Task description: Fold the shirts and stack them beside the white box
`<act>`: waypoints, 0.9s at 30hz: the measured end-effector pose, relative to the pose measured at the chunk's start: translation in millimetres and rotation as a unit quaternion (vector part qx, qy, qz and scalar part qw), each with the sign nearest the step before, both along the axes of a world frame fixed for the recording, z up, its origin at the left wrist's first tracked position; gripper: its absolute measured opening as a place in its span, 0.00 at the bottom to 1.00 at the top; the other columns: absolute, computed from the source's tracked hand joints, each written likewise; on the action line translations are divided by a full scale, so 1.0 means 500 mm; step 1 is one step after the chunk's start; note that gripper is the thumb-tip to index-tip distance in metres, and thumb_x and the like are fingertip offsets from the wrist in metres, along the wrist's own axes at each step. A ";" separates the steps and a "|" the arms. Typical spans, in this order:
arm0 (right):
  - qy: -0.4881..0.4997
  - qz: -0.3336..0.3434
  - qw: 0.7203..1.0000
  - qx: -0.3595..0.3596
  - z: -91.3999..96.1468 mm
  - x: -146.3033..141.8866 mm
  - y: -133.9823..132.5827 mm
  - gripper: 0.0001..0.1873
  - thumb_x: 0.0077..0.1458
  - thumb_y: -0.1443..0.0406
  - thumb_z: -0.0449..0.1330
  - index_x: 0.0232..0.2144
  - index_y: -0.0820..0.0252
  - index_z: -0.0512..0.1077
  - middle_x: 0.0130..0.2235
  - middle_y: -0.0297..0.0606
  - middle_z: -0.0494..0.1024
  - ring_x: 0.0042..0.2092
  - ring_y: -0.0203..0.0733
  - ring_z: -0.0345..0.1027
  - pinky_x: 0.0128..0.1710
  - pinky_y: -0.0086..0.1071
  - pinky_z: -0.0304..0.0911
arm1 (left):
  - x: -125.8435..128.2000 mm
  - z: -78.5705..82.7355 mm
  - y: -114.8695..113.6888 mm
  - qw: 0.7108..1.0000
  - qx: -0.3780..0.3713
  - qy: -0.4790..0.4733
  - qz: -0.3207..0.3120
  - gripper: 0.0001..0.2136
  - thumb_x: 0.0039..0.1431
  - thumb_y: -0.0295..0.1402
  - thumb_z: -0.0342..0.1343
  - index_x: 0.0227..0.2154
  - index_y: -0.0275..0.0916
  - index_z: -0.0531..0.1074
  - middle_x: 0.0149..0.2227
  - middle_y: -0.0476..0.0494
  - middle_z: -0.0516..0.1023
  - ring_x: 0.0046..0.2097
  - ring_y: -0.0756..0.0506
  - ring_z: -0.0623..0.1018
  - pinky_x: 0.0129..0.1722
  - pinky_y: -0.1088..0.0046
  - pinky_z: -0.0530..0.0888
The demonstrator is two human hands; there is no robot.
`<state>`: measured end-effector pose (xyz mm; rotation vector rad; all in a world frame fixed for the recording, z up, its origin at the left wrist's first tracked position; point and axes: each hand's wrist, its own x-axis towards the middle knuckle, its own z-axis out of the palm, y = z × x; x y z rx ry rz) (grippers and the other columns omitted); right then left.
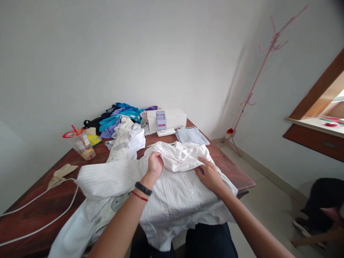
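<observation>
A white shirt with thin stripes point(177, 193) lies spread over the table's front edge, its lower part hanging over my lap. One sleeve stretches out to the left, and the upper part is folded over near the collar. My left hand point(155, 165), with a black band and a red string at the wrist, is closed on the folded edge at the shirt's left side. On the right, my right hand point(208, 173) rests on the shirt with its fingers stretched over the fold; its thumb is partly hidden.
Behind the shirt are a white box point(176, 118) and a folded light-blue garment point(192, 136). Piled clothes point(126, 113) lie at the back left, near a plastic cup with a straw point(83, 145). White cable point(53, 229) crosses the wooden table point(29, 193). A pink coat stand point(258, 71) stands right.
</observation>
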<state>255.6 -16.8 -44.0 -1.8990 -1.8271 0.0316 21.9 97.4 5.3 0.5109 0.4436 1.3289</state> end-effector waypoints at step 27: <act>-0.040 0.060 0.996 0.048 0.035 -0.018 -0.033 0.15 0.63 0.63 0.55 0.33 0.59 0.82 0.73 0.39 0.47 0.74 0.59 0.31 0.70 0.59 0.39 | -0.096 0.183 -0.057 0.977 -0.011 -0.066 0.201 0.16 0.71 0.38 0.45 0.43 0.38 0.77 0.42 0.43 0.81 0.45 0.45 0.80 0.47 0.71 0.77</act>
